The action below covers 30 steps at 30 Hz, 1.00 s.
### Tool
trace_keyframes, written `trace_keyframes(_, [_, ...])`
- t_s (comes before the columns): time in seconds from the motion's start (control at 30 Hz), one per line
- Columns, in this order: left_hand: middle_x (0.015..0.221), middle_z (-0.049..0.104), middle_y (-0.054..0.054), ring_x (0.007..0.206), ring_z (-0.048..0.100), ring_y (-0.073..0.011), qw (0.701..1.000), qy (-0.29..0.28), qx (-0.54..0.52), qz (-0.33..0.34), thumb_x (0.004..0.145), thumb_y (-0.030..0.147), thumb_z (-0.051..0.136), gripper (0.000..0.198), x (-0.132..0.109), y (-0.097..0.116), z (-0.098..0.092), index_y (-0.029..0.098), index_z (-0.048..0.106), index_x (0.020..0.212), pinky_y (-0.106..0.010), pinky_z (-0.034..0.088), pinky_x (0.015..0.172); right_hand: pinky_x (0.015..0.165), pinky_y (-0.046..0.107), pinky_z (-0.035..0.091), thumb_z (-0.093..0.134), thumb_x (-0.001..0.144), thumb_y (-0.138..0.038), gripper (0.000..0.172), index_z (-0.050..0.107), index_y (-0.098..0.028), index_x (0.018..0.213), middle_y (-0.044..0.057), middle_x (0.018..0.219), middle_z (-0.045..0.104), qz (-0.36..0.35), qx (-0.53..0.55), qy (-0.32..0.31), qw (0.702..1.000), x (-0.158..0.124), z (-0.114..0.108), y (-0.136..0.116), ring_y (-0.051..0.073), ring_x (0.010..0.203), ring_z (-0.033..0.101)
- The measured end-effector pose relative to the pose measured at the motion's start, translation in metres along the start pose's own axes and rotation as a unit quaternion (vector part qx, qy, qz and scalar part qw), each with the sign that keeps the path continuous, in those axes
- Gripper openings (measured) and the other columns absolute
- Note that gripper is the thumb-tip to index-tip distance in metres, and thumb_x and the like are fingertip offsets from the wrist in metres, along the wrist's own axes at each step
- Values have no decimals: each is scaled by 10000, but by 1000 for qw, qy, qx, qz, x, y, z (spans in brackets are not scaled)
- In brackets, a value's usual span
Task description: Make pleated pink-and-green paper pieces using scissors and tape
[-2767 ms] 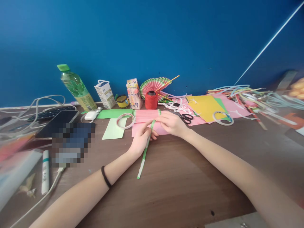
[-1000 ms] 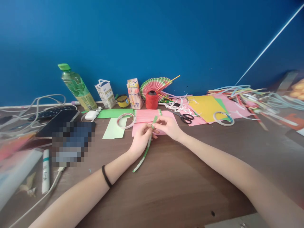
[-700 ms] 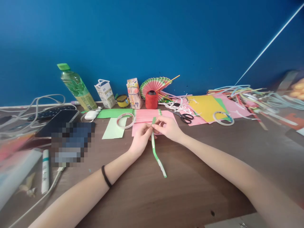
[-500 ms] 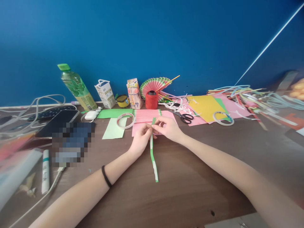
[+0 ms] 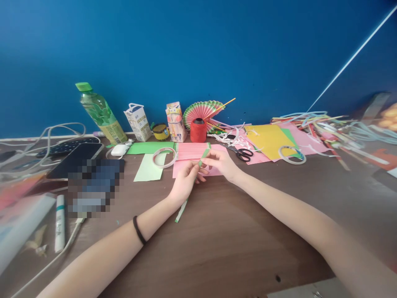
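Left hand point(image 5: 183, 185) and right hand point(image 5: 222, 164) meet out front, fingertips pinched closed.

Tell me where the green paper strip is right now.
Head view, centre of the desk: the green paper strip is pinched between the left hand and right hand, in front of the pink paper, its free end trailing toward the person.

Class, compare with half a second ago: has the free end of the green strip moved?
Yes. The free end of the strip has swung left, away from the dark spot on the table.
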State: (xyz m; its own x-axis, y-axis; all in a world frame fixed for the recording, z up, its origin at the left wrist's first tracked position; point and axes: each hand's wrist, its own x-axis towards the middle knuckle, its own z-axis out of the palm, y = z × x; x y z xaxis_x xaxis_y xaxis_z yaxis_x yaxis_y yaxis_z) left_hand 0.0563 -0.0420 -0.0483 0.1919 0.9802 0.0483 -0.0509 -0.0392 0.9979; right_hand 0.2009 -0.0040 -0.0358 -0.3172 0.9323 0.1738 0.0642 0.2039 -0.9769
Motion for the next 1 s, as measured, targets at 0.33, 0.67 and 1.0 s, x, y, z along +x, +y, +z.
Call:
trace_keyframes(0.33, [780, 685, -44, 556, 566, -88, 999, -41, 22, -12, 795, 305, 486, 193, 3, -6, -3, 144, 538, 887, -213, 383, 532, 516, 211, 387, 634, 650, -277, 155, 536, -159, 631, -16, 613, 606, 30, 112, 74, 991, 10, -21, -3, 92, 566, 564])
trace_keyframes(0.67, [783, 697, -55, 521, 580, -90, 999, -36, 19, -19, 788, 287, 488, 151, 5, -7, -3, 146, 535, 817, -216, 383, 515, 498, 221, 383, 636, 603, -197, 164, 476, -189, 638, -20, 655, 589, 113, 243, 56, 962, 16, -37, -9, 102, 580, 549])
trace_keyframes(1.0, [772, 699, -66, 509, 583, -84, 999, 31, -18, -19, 796, 305, 492, 165, 3, 0, -2, 141, 508, 792, -209, 393, 511, 476, 239, 359, 590, 703, -371, 214, 443, -214, 699, -56, 546, 447, 20, 109, 134, 985, 12, -28, -8, 94, 479, 434])
